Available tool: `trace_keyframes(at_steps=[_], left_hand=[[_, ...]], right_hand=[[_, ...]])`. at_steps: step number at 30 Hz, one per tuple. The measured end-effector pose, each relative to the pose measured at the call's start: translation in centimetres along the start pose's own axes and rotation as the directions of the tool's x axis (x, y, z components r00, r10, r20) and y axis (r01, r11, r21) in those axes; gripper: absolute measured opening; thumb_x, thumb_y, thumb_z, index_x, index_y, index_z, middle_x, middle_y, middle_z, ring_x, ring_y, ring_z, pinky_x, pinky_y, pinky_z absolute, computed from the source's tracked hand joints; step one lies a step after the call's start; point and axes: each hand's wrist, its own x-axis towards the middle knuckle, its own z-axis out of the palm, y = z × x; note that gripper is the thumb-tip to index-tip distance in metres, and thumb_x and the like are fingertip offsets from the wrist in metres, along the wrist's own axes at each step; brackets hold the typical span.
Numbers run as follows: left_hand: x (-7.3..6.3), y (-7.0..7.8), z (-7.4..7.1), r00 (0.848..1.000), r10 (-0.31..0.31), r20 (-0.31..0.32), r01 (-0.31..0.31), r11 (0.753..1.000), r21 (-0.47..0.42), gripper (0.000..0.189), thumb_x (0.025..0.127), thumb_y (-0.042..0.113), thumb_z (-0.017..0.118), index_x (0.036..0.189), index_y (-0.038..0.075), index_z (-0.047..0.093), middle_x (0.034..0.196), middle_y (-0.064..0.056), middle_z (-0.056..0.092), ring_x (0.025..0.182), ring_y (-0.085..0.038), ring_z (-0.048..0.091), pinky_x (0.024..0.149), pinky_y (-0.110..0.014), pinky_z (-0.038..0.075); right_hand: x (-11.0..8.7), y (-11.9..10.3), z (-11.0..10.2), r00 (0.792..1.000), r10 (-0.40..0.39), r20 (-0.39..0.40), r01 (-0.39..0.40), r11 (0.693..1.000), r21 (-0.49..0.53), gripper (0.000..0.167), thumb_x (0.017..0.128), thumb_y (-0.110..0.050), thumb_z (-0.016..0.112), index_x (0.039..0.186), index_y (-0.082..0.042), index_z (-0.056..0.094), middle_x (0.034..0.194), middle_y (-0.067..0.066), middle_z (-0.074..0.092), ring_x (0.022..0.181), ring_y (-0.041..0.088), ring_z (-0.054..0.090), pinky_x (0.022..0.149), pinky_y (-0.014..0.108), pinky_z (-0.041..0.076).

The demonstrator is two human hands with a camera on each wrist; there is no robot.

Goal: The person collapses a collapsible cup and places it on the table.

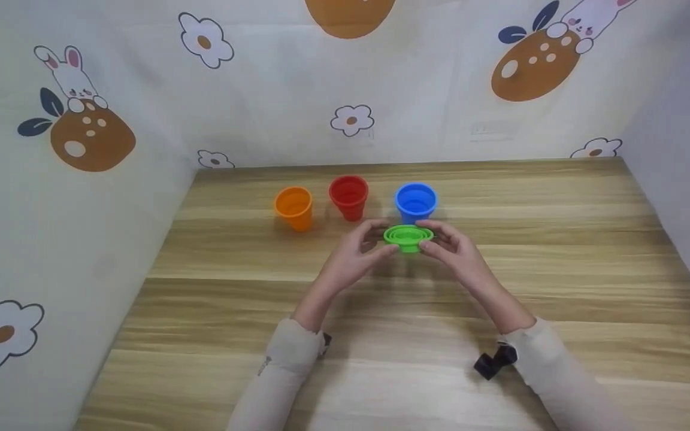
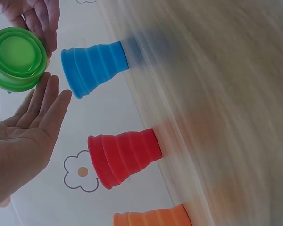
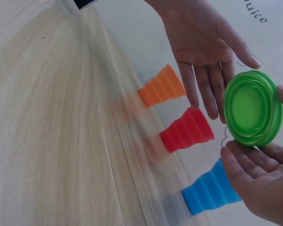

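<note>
On the near side of the blue cup (image 1: pixel 415 200), the right hand (image 1: pixel 456 248) is pinching the green cup (image 1: pixel 408 236) between thumb and fingers. The left hand (image 1: pixel 357 254) is stretching its fingers along the opposite edge, its thumb reaching the rim without clenching; how much weight it is bearing, I cannot tell. The green cup is sitting squashed into flat rings, held off the table (image 1: pixel 411 359), nearer the person than the blue cup and not touching it.

Because only fingertips are meeting a slim edge, slipping looks the likeliest trouble: should the left side be carrying little, the green cup could be tipping out of the right pinch. Uneven pressing could also be making the folded rings pop out lopsidedly.

The blue cup is standing just beyond the fingers on a narrow base, so a straying knuckle or a falling green cup could be toppling it. The red cup (image 1: pixel 350 194) is standing to the left of the blue cup, and the orange cup (image 1: pixel 294 206) farther left, both seeming less exposed.
</note>
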Motion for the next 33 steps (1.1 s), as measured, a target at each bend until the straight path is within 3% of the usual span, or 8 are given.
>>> trace_keyframes(at_steps=[8,22,33], left_hand=[[-0.1,-0.3,-0.3,1.000,0.000,0.016,-0.001,1.000,0.013,0.057,0.092,0.039,0.070,0.139,0.013,0.052,0.140,-0.003,0.058,0.132,-0.020,0.055,0.117,-0.041,0.041],[0.2,-0.8,-0.8,0.998,-0.051,0.043,0.048,0.997,0.054,0.063,0.090,0.036,0.073,0.144,0.015,0.048,0.145,-0.001,0.055,0.136,-0.018,0.051,0.119,-0.039,0.038],[1.0,-1.6,-0.8,0.996,-0.049,0.073,0.041,0.993,0.112,0.064,0.089,0.020,0.075,0.146,0.010,0.046,0.149,-0.005,0.053,0.141,-0.021,0.046,0.121,-0.039,0.035]], right_hand=[[0.2,0.3,0.0,1.000,0.019,0.011,-0.019,0.999,-0.033,0.050,0.098,-0.016,0.062,0.144,-0.001,0.047,0.150,0.018,0.048,0.138,0.032,0.048,0.099,0.022,0.053],[0.9,1.2,-0.2,0.997,0.049,0.058,-0.044,0.996,-0.082,0.063,0.094,-0.019,0.069,0.149,-0.007,0.042,0.155,0.013,0.044,0.142,0.029,0.045,0.111,0.029,0.045],[1.4,2.2,-0.5,0.992,-0.037,0.117,0.049,0.993,-0.107,0.066,0.090,-0.001,0.069,0.149,0.004,0.038,0.153,0.023,0.043,0.141,0.037,0.045,0.113,0.033,0.043]])
